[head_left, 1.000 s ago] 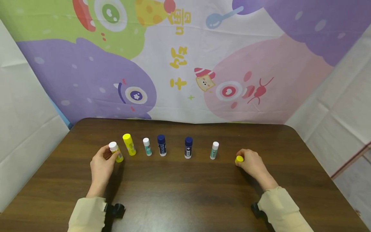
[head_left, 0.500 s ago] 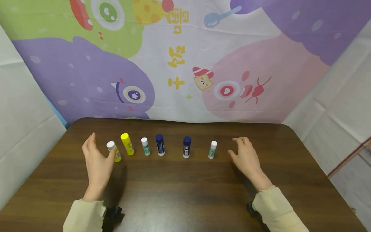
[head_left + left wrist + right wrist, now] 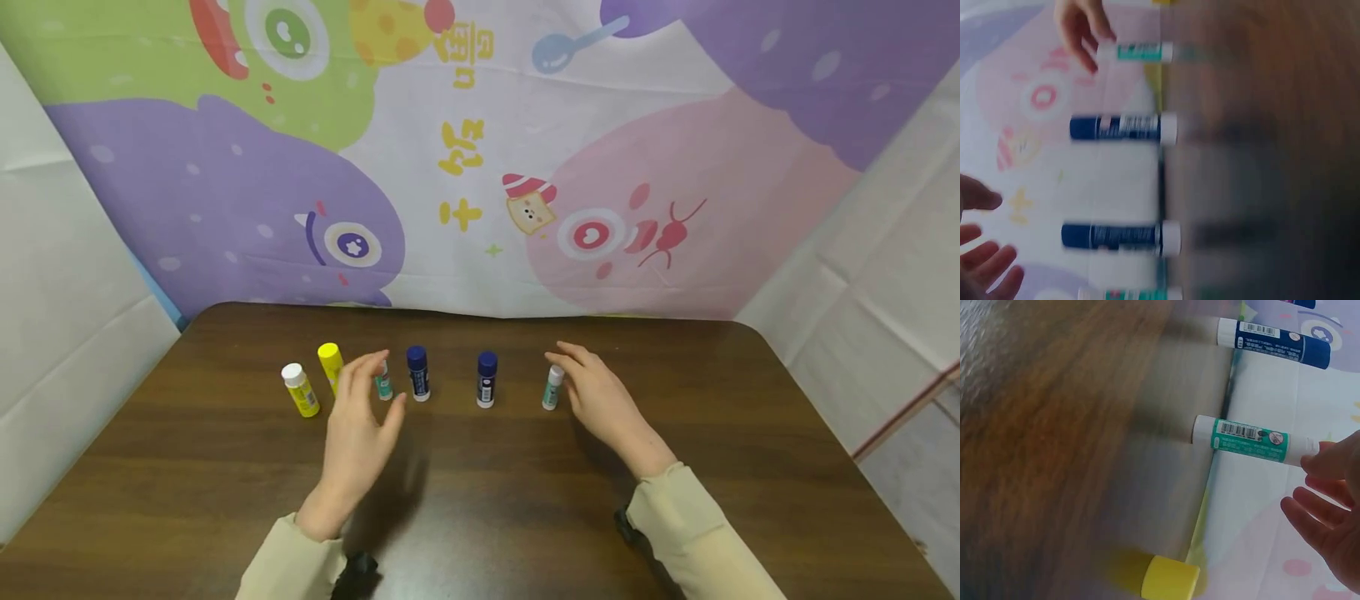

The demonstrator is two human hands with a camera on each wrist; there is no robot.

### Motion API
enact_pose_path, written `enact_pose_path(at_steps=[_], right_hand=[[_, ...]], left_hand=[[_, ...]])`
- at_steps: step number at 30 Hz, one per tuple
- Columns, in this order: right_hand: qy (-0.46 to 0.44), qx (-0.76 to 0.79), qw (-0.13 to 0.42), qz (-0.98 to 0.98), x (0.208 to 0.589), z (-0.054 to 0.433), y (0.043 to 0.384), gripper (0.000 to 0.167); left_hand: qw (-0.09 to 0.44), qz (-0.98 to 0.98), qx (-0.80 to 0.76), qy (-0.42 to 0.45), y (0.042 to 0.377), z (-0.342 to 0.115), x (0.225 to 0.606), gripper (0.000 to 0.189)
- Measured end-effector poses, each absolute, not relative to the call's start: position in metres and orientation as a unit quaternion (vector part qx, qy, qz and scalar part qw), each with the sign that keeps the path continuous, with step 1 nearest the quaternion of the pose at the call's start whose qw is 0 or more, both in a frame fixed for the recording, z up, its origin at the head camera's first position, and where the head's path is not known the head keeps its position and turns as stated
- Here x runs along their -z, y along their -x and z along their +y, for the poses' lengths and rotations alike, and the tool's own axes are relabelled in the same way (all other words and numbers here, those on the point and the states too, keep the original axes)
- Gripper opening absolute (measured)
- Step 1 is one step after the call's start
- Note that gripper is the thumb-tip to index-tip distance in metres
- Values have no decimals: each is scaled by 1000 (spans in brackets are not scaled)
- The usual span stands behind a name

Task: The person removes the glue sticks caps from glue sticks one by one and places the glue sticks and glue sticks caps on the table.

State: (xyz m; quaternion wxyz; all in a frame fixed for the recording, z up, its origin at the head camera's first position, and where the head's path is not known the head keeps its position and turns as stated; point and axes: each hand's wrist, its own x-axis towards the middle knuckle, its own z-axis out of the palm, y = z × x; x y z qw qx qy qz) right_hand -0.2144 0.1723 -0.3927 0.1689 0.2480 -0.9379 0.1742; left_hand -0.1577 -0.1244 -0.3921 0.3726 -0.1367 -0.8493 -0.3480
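My left hand (image 3: 358, 437) hovers with fingers parted in front of the left green-and-white glue stick (image 3: 385, 385), partly covering it and the tall yellow glue stick (image 3: 329, 358). To their left stands a yellow glue stick with a white cap (image 3: 302, 392). My right hand (image 3: 606, 408) reaches around the right green-and-white glue stick (image 3: 552, 392). In the right wrist view its thumb overlaps the white cap (image 3: 1302, 450), fingers uncurled; whether it touches cannot be told. Between the hands stand two dark blue glue sticks, the left one (image 3: 418, 375) and the right one (image 3: 487, 382), both upright.
Everything stands on a brown wooden table (image 3: 480, 492). A short yellow cylinder (image 3: 1170, 578) sits beyond the green stick in the right wrist view; my right hand hides it in the head view. A cartoon-printed cloth (image 3: 465, 267) hangs behind the table's back edge.
My left hand let go of the white-capped yellow glue stick and moved right. My right hand released the short yellow cylinder and moved left to the green glue stick.
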Motion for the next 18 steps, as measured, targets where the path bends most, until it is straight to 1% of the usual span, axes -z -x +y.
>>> enact_pose_path(at_steps=[6,8,11,15,18], right_hand=[[-249,-183,177,-935,397,170,216,33],[-247,-191,182,-932,398,170,216,31],[-240,-207,184,-931,399,171,214,28],[-236,-222,183,-928,398,170,211,22],[-239,-239,184,-923,397,169,208,17]], left_hand=[[272,-893,303,190,160,-91,400,50],[246,-900,297,200,164,-81,405,46],[208,-908,303,201,169,-68,410,40],[160,-918,310,190,174,-52,413,38],[140,-919,319,183,177,-42,413,36]])
